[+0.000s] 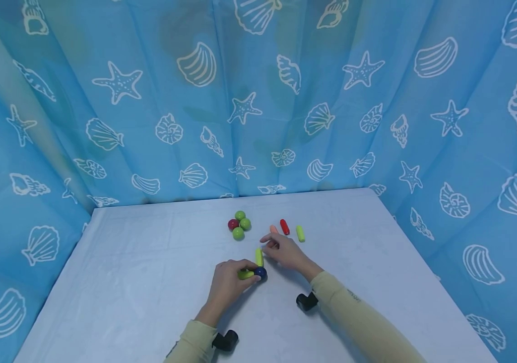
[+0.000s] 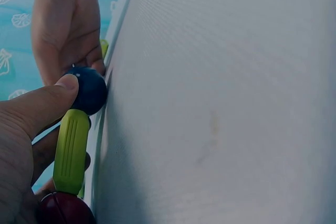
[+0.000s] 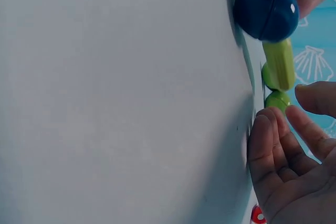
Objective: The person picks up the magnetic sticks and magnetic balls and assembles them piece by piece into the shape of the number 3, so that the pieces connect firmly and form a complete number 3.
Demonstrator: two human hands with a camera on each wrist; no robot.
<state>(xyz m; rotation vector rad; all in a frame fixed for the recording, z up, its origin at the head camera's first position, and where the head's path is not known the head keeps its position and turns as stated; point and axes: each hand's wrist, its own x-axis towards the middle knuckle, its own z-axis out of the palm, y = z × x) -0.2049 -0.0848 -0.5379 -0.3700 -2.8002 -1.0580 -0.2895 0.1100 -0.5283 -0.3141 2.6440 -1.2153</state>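
My left hand (image 1: pixel 230 281) pinches a dark blue ball (image 1: pixel 260 274), its thumb on the ball in the left wrist view. A yellow-green stick (image 2: pixel 72 150) links this ball to a dark red ball (image 2: pixel 65 208) by my left palm. From the blue ball a second yellow-green stick (image 1: pixel 259 257) points away toward the back of the table. Beside its far end is my right hand (image 1: pixel 287 252), thumb and fingers apart and nothing held between them in the right wrist view. An orange stick (image 1: pixel 274 229) lies just beyond the right fingertips.
Farther back on the white-covered table (image 1: pixel 149 282), several green balls (image 1: pixel 238 233) cluster with a dark red ball (image 1: pixel 233 224). A red stick (image 1: pixel 284 227) and another yellow-green stick (image 1: pixel 301 233) lie to the right. A blue shell-patterned curtain (image 1: pixel 222 126) surrounds the table's back and sides.
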